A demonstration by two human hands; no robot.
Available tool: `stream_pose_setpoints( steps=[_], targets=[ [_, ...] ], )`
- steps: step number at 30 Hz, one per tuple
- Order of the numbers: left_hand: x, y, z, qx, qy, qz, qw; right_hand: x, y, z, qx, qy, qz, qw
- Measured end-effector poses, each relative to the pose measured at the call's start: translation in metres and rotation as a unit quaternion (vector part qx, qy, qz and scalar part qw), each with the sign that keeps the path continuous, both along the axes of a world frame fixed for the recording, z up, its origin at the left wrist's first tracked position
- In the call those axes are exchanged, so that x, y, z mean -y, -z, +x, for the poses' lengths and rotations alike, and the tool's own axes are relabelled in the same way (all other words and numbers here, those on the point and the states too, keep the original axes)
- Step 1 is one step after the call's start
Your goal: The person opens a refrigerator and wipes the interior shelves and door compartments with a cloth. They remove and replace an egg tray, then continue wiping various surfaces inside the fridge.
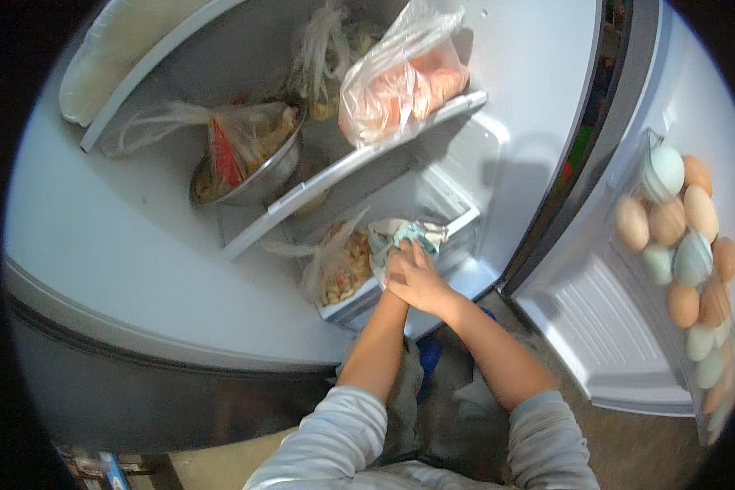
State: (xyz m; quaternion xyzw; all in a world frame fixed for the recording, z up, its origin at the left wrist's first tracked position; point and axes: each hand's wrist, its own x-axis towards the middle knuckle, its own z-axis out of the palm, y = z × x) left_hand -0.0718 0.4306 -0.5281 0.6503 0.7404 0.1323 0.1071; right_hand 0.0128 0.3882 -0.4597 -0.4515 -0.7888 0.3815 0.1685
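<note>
My right hand (427,286) lies across my left hand (395,264), over the front of a refrigerator's lower drawer (350,313). Their fingertips are at a crumpled pale green and white bag (411,231) inside it. My right hand partly covers the left, so I cannot tell whether either one grips the bag. To the left, in the same drawer, is a clear plastic bag (346,263) of small pale and reddish-brown pieces.
Above the drawer, a shelf (318,187) carries a bag of orange-coloured food (413,92). A metal bowl (275,165) with bagged food stands further left. The open door (606,318) on the right has a rack of brown and pale green eggs (667,220).
</note>
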Motion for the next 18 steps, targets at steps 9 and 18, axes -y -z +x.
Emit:
stream_pose_setpoints(
  steps=[9,18],
  targets=[
    [-0.035,0.009,0.007,0.035,0.129,0.026,0.991,-0.070,0.055,0.025,-0.206,0.086,-0.120,0.967],
    [-0.068,-0.010,0.023,0.010,0.161,-0.035,0.986,-0.099,0.046,0.067,-0.102,0.056,-0.121,0.986]
  ],
)
